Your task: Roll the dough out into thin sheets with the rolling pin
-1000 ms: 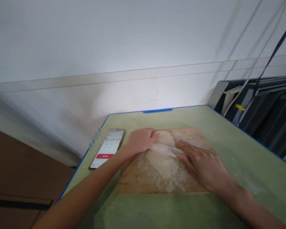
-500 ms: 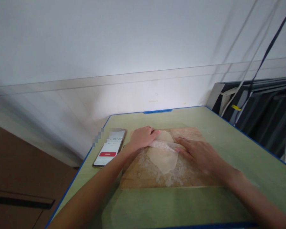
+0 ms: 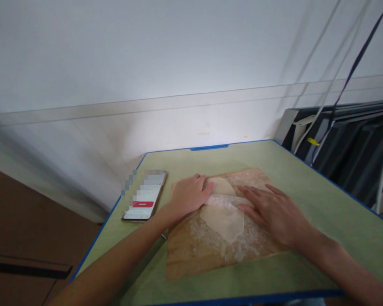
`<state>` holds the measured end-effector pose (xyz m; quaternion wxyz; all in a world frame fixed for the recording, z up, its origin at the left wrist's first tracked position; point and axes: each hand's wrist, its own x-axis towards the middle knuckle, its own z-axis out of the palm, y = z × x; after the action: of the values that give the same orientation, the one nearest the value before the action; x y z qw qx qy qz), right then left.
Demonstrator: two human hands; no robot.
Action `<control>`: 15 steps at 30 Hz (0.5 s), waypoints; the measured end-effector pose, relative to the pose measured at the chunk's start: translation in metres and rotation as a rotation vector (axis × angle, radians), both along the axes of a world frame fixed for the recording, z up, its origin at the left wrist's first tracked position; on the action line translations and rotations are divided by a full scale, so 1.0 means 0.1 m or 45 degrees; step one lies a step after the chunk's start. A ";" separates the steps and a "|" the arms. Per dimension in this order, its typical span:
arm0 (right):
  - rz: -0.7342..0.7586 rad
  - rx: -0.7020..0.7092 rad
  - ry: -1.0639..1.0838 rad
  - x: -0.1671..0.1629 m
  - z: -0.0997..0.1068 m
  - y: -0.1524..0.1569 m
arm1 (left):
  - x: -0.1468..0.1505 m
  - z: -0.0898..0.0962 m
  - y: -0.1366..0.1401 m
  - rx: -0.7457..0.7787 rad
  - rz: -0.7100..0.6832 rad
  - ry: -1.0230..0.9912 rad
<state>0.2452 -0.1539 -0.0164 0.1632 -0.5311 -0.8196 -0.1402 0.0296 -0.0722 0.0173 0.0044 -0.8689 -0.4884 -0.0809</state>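
Note:
A thin, pale sheet of dough (image 3: pixel 225 223) lies on a wooden board (image 3: pixel 185 259) dusted with white flour. Across the dough runs a slim, flour-whitened rolling pin (image 3: pixel 225 199); both its ends are hidden by my hands. My left hand (image 3: pixel 191 193) rests over the left end, thumb pointing toward the middle of the dough. Over the right end, my right hand (image 3: pixel 271 208) presses down with its fingers fairly straight and its thumb apart below them. The dough shows on both sides of the pin.
Left of the board a phone (image 3: pixel 147 197) with a red button on its screen lies on the green, blue-edged table (image 3: pixel 242 157). A small metal tip (image 3: pixel 164 236) pokes out by my left forearm. Dark panels (image 3: pixel 354 136) and hanging cables stand at the right.
The board has turned, its front left corner now nearer me and its front edge slanting. My right hand has spread its fingers more. Both hands stay over the rolling pin.

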 end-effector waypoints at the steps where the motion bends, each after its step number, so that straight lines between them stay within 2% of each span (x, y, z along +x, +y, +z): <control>1: -0.011 0.026 -0.007 -0.01 0.00 0.01 | 0.00 0.00 0.00 0.004 -0.008 -0.003; 4: -0.042 0.013 0.006 -0.05 0.06 0.07 | 0.02 0.01 0.04 0.022 0.002 -0.007; 13: 0.065 -0.330 0.056 -0.01 0.32 0.59 | 0.15 0.06 0.31 0.042 0.051 0.026; 15: 0.022 -0.390 0.044 0.01 0.34 0.68 | 0.19 0.07 0.37 0.036 0.062 0.034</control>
<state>0.2458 -0.0855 0.0181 0.0955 -0.5451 -0.8329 -0.0028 0.0483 -0.0353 0.0240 0.0253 -0.8576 -0.5080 -0.0761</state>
